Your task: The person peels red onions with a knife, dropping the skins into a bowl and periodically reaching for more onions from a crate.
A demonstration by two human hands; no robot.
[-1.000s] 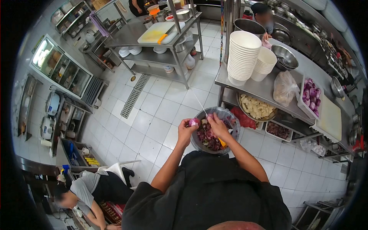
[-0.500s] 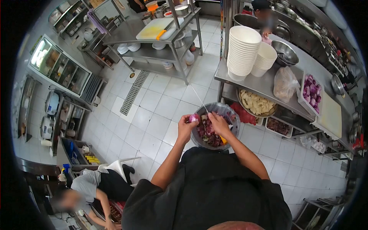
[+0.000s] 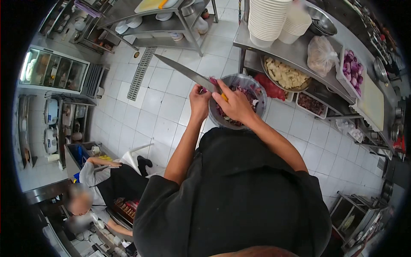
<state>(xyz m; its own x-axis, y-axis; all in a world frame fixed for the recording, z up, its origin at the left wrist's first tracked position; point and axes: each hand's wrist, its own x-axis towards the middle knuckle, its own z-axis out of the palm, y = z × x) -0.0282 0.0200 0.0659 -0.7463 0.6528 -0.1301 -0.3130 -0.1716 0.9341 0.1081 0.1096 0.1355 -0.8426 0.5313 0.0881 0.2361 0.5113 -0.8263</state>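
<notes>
My right hand [image 3: 234, 104] is closed round the yellow handle of a large kitchen knife [image 3: 182, 70]. Its broad blade points up and to the left, over the floor. Close against the blade, my left hand [image 3: 199, 103] pinches a red onion [image 3: 204, 90], mostly hidden by the fingers and the knife. A scrap of purple skin [image 3: 213, 80] shows at the blade's far edge. Both hands are above the left side of a round bin [image 3: 263, 96] with a plastic liner. Purple peelings [image 3: 226, 116] lie in it.
On the right, a steel counter [image 3: 295, 53] bears stacked white tubs [image 3: 267, 21], a plastic bag [image 3: 322, 55] and a basket of red onions [image 3: 353, 70]. Beneath sits a bowl of pale pieces [image 3: 286, 75]. A co-worker [image 3: 124, 182] sits at lower left.
The knife has swung left and is now broadside, its blade brought against the onion. Both hands have moved up in view and closer together. The co-worker has shifted an arm.
</notes>
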